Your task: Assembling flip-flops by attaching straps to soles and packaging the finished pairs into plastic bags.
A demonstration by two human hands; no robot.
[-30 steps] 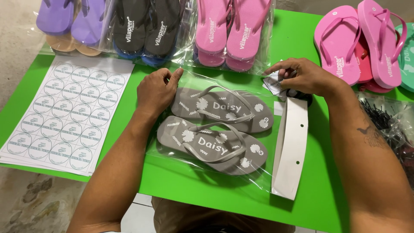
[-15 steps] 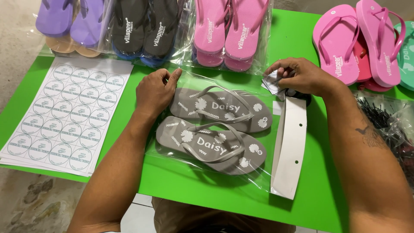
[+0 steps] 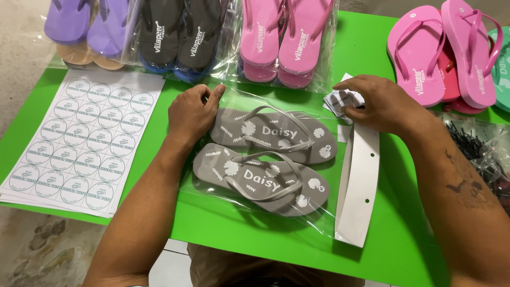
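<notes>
Left hand [image 3: 192, 114] was resting on the top left corner of the clear plastic bag [image 3: 212, 210], fingers curled loosely with the tips pressing the bag's edge down against the green table [image 3: 223, 242]. Nothing was really gripped there, it was more of a hold-down. Inside the bag sat the pair of grey flip-flops [image 3: 265, 159] with white flower and squiggle prints, lying side by side with their toes toward the right.

Right hand [image 3: 380, 103] was over at the bag's right end, fingers bunched together and pinching a small round sticker [image 3: 340, 101] (at least it looked like a label, partly hidden under the fingers). Just below that hand a long white card strip [image 3: 358, 186] with small punched holes lay along the bag's open end.

Off to the left was a sheet of round stickers [image 3: 82, 138] on white backing. Along the far edge were more bagged pairs: purple flip-flops [image 3: 87, 24], black ones [image 3: 180, 32] and pink ones [image 3: 284, 40]. Loose pink flip-flops [image 3: 443, 50] were stacked at the far right, well apart from the grey pair.
</notes>
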